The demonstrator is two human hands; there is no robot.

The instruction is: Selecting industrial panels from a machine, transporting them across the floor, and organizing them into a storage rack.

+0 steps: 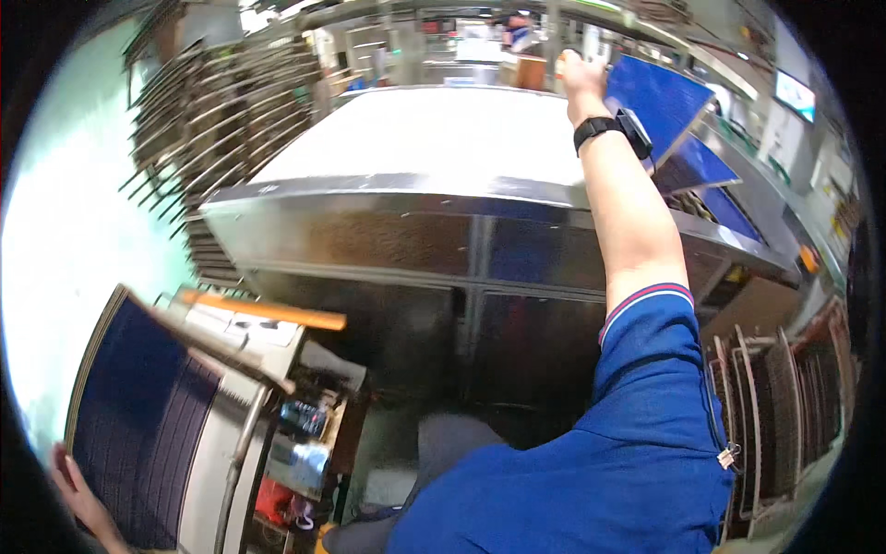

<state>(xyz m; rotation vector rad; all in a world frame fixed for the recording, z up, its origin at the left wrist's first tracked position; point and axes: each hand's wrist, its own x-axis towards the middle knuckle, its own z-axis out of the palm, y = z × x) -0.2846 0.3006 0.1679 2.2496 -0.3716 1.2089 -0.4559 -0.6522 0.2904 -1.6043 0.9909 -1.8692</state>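
Observation:
A large dark blue framed panel [138,415] stands tilted at the lower left, its lower part marked with fine lines. My left hand [81,494] is closed at the panel's left edge, partly cut off by the picture's rim. My right arm reaches far forward over the right end of a bright white lit table [434,134]. At its end my right hand [583,78] is closed, with a small orange bit showing at its fingers; what it holds is too blurred to name. Beside that hand a bright blue framed panel [657,103] leans at an angle, with more blue panels below it.
Stacked rack bars [231,129] jut out at the left by a pale green wall [55,222]. A cluttered desk [212,462] with a bent metal tube [242,452] and an orange bar [268,309] stands at the lower left. Upright frames [775,415] fill the lower right.

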